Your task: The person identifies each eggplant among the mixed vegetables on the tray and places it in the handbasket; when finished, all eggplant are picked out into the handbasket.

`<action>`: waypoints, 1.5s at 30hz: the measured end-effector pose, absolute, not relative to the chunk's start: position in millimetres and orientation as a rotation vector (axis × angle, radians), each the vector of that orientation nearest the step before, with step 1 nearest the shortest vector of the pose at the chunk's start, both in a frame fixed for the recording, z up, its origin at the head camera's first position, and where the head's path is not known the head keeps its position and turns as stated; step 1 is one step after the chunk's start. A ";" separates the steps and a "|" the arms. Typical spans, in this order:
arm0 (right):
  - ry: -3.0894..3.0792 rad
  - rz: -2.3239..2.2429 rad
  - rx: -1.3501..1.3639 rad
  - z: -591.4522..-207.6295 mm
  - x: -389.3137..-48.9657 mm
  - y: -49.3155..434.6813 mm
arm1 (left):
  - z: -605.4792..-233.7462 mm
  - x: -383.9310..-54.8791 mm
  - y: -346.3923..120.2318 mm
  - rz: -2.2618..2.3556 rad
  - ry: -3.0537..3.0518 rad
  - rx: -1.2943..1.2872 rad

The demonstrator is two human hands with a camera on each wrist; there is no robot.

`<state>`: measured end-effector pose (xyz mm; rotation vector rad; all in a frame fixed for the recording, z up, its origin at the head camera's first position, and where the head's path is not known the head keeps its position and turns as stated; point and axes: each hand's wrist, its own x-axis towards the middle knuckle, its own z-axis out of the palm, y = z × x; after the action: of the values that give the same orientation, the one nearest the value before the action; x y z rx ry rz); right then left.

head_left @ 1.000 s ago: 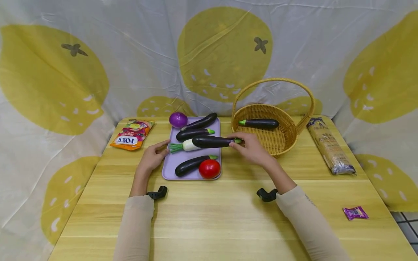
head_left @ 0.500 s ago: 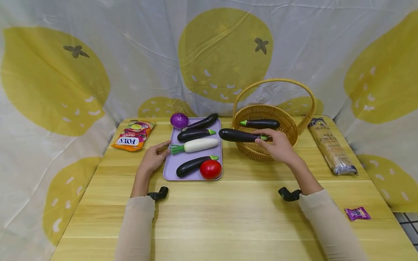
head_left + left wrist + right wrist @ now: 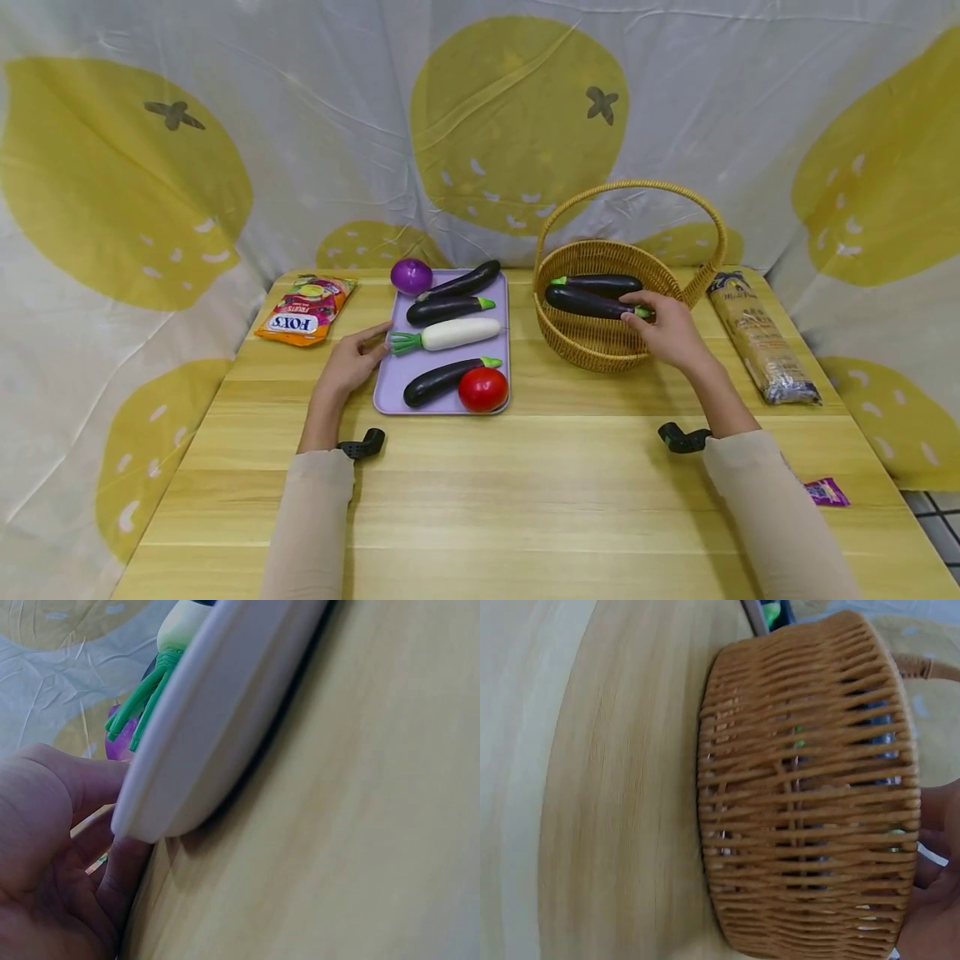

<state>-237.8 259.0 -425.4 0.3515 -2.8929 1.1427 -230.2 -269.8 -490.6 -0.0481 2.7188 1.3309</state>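
Observation:
My right hand (image 3: pixel 667 329) pinches a dark purple eggplant (image 3: pixel 588 302) by its green stem end, inside the wicker basket (image 3: pixel 592 358). A second eggplant (image 3: pixel 600 283) lies just behind it in the basket. In the right wrist view, the woven basket wall (image 3: pixel 810 787) hides most of what the fingers hold. On the left, my left hand (image 3: pixel 351 365) holds the left rim of a lilac tray (image 3: pixel 390 392), thumb and fingers at its edge. The tray bears a white radish (image 3: pixel 461 333), an eggplant (image 3: pixel 442 382) in front, two dark eggplants (image 3: pixel 450 310) behind, and a red tomato (image 3: pixel 483 389).
A purple onion-like ball (image 3: pixel 411 276) sits at the tray's back left corner. An orange candy bag (image 3: pixel 306 312) lies farther left. Right of the basket lies a long pasta packet (image 3: pixel 761 333). A small purple wrapped sweet (image 3: pixel 828 492) is partly behind the right sleeve. The basket's tall handle (image 3: pixel 637 183) arches overhead.
My right hand has carried the eggplant rightward from above the tray and down into the basket, beside the other eggplant. The left hand has stayed at the tray's rim.

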 end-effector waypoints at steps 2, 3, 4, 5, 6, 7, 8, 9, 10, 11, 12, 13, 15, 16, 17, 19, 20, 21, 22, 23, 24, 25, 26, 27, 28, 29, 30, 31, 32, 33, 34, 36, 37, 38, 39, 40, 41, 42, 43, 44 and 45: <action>-2.909 1.094 0.345 -424.2 -242.0 259.8 | -490.7 -230.4 -269.3 1.331 2.718 -0.044; -2.918 1.075 0.337 -423.6 -244.3 260.3 | -490.7 -230.5 -268.9 1.333 2.715 -0.046; -2.930 1.062 0.328 -423.0 -246.7 260.7 | -490.7 -230.6 -268.4 1.332 2.714 -0.045; -2.944 1.043 0.319 -422.3 -249.1 260.8 | -490.6 -230.6 -268.1 1.330 2.714 -0.045; -2.959 1.028 0.312 -421.8 -251.6 261.0 | -490.7 -230.8 -267.7 1.332 2.713 -0.049; -2.973 1.016 0.304 -421.3 -253.9 260.8 | -490.7 -230.8 -267.4 1.336 2.711 -0.053; -2.986 1.005 0.299 -420.9 -256.1 260.5 | -490.5 -230.7 -267.1 1.337 2.709 -0.056; -3.003 0.996 0.291 -421.2 -258.7 260.5 | -490.2 -230.5 -266.9 1.336 2.706 -0.058; -3.019 0.993 0.285 -421.5 -261.3 260.1 | -490.0 -230.4 -266.8 1.335 2.704 -0.058; -3.032 0.988 0.279 -422.1 -263.9 259.3 | -489.6 -230.2 -266.8 1.333 2.701 -0.056; -3.042 0.985 0.276 -423.0 -266.7 258.4 | -489.3 -229.9 -267.1 1.326 2.704 -0.057; -3.050 0.985 0.273 -424.2 -269.6 257.1 | -488.8 -229.5 -267.6 1.320 2.708 -0.058; -3.066 1.000 0.272 -427.1 -275.6 254.1 | -488.3 -228.8 -269.5 1.309 2.723 -0.068; -3.072 1.007 0.274 -428.3 -278.2 252.3 | -488.1 -228.5 -270.7 1.306 2.731 -0.073; -3.078 1.009 0.274 -429.4 -280.6 250.6 | -487.9 -228.2 -271.9 1.302 2.738 -0.074; -3.090 1.016 0.270 -431.3 -284.2 247.8 | -488.0 -228.0 -273.7 1.308 2.742 -0.076; -3.093 1.021 0.266 -432.0 -285.5 246.9 | -488.2 -228.0 -274.1 1.312 2.740 -0.074; -3.096 1.023 0.259 -432.7 -286.6 246.5 | -488.5 -227.9 -274.1 1.315 2.736 -0.069; -3.099 1.021 0.255 -433.1 -287.3 246.1 | -488.7 -227.8 -273.9 1.320 2.729 -0.067; -3.102 1.023 0.249 -433.6 -287.9 246.1 | -488.9 -227.7 -273.5 1.323 2.724 -0.066; -3.103 1.024 0.243 -434.1 -288.5 246.3 | -489.2 -227.6 -272.9 1.327 2.719 -0.070; -3.106 1.026 0.239 -434.5 -288.8 246.6 | -489.3 -227.5 -272.3 1.327 2.716 -0.073; -3.107 1.030 0.235 -434.8 -289.0 247.1 | -489.4 -227.4 -271.6 1.328 2.714 -0.075; -3.108 1.030 0.230 -435.0 -289.2 247.7 | -489.5 -227.3 -271.0 1.324 2.713 -0.073; -3.108 1.034 0.224 -434.8 -288.9 248.0 | -489.4 -227.4 -270.4 1.326 2.712 -0.076; -3.104 1.037 0.218 -434.8 -288.9 248.5 | -489.3 -227.7 -269.9 1.326 2.714 -0.074; -3.099 1.038 0.213 -434.7 -288.8 249.1 | -489.1 -227.9 -269.5 1.326 2.716 -0.072; -3.095 1.045 0.209 -434.3 -288.4 249.3 | -488.9 -227.9 -269.1 1.326 2.716 -0.069; -3.088 1.052 0.205 -434.3 -288.2 249.6 | -488.7 -228.0 -268.8 1.328 2.717 -0.068; -3.083 1.054 0.203 -434.3 -287.9 249.8 | -488.5 -228.0 -268.5 1.330 2.717 -0.070; -3.076 1.055 0.205 -434.1 -287.4 249.8 | -488.3 -228.0 -268.2 1.333 2.716 -0.076; -3.060 1.059 0.207 -434.4 -286.7 250.2 | -488.0 -228.2 -268.6 1.321 2.715 -0.066; -3.052 1.059 0.212 -434.4 -285.9 250.1 | -488.0 -228.2 -268.6 1.321 2.713 -0.069; -3.042 1.057 0.218 -434.9 -285.3 250.2 | -488.2 -228.3 -268.7 1.321 2.713 -0.073; -3.030 1.055 0.222 -435.1 -284.3 250.0 | -488.4 -228.3 -268.9 1.320 2.712 -0.075; -3.016 1.059 0.228 -435.0 -283.2 249.6 | -488.7 -228.4 -269.2 1.319 2.710 -0.076; -2.998 1.064 0.228 -435.2 -281.9 249.2 | -488.9 -228.5 -269.6 1.314 2.710 -0.070; -2.982 1.070 0.234 -434.7 -280.2 248.5 | -489.1 -228.4 -269.7 1.318 2.709 -0.072; -2.963 1.077 0.239 -434.4 -278.7 247.9 | -489.4 -228.5 -269.7 1.324 2.707 -0.076; -2.944 1.086 0.242 -433.9 -277.2 247.1 | -489.6 -228.5 -269.9 1.327 2.706 -0.076; -2.924 1.096 0.244 -433.1 -275.2 246.1 | -489.7 -228.5 -270.2 1.331 2.704 -0.073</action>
<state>-275.2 246.1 -433.1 0.2441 -2.9244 1.0956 -228.5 -270.2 -489.7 -0.0732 2.7038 1.3308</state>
